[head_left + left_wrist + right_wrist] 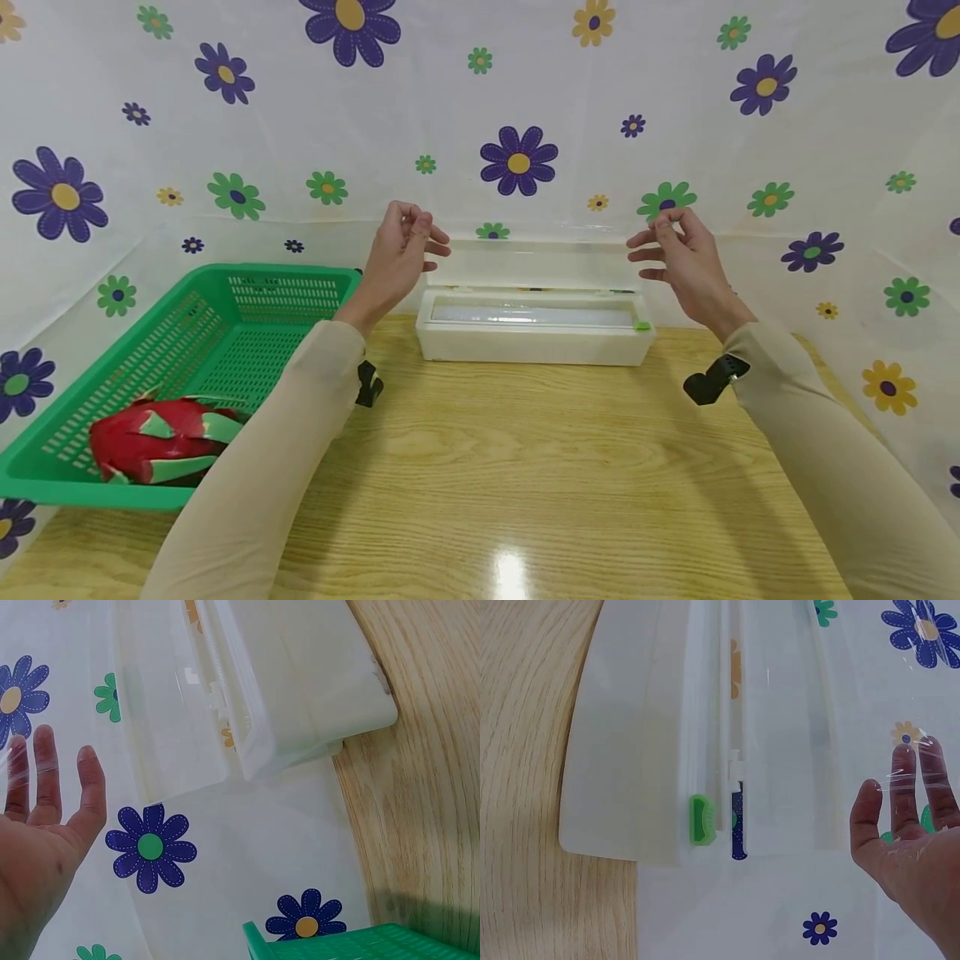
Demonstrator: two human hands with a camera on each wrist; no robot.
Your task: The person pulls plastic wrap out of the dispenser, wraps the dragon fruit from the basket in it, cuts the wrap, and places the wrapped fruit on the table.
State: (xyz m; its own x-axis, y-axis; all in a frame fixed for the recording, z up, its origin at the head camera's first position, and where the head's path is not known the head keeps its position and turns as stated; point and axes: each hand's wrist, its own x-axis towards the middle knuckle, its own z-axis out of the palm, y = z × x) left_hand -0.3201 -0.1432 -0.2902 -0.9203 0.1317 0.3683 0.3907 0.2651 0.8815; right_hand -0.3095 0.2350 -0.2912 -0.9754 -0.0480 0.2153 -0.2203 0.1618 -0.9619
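Observation:
Both hands are raised above a white cling film dispenser [534, 347], one at each end. The left hand [403, 254] pinches a corner of clear cling film [588, 227] between thumb and index finger, its other fingers spread loosely. On the other side the right hand [686, 258] pinches the film the same way. Faint glints and creases show the film stretched between them, also across the fingers in both wrist views. The dispenser's lid [528, 265] stands raised at the back. Inside lies the film roll [532, 314], and a green slide cutter [702, 820] sits at the right end.
A green plastic basket [112, 497] stands at the left with a red dragon fruit [161, 437] in it, partly behind the left sleeve. The wood-grain table [517, 450] runs back to a flower-patterned sheet [450, 100]. Black wrist straps [712, 379] are worn on both arms.

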